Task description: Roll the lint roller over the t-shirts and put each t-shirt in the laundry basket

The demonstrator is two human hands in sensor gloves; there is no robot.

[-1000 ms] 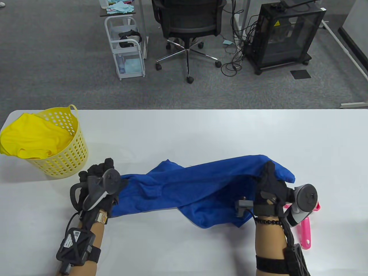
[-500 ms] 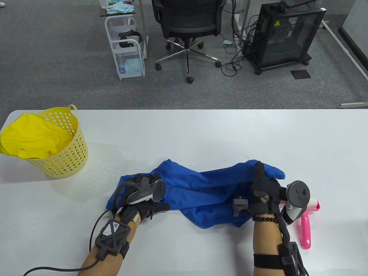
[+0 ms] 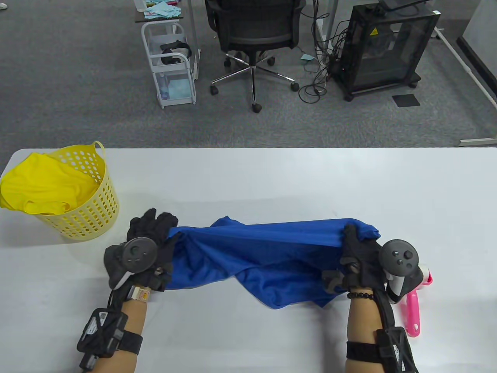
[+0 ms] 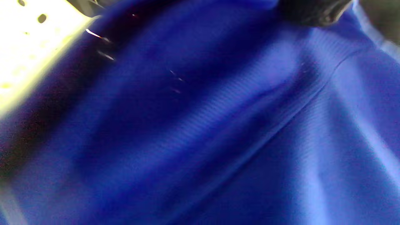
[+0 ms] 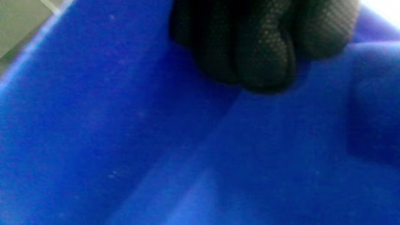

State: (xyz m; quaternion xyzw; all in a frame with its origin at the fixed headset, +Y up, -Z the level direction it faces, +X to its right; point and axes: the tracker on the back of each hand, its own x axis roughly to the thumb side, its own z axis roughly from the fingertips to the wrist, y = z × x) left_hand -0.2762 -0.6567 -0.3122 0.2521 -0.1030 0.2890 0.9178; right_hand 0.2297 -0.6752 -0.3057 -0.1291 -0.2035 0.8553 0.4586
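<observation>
A blue t-shirt [image 3: 268, 256] is stretched between my two hands just above the table's front part, its lower edge sagging onto the tabletop. My left hand [image 3: 155, 241] grips its left end, fingers curled into the cloth. At the other end my right hand [image 3: 355, 244] grips the cloth. Blue fabric [image 4: 200, 125] fills the left wrist view. In the right wrist view curled gloved fingers [image 5: 262, 47] clamp the blue cloth [image 5: 156, 140]. A pink lint roller [image 3: 413, 311] lies on the table right of my right wrist, partly hidden by the tracker. The yellow laundry basket [image 3: 91, 215] stands at the left with a yellow t-shirt [image 3: 42, 188] in it.
The white table [image 3: 271, 178] stretches bare behind the shirt. Beyond its far edge stand an office chair [image 3: 252, 35], a white trolley [image 3: 171, 66] and a black cabinet [image 3: 384, 46] on the grey carpet.
My left hand swung from the shirt's middle back out to the left, pulling the blue shirt taut. My right hand lifted its end slightly and stayed near the lint roller.
</observation>
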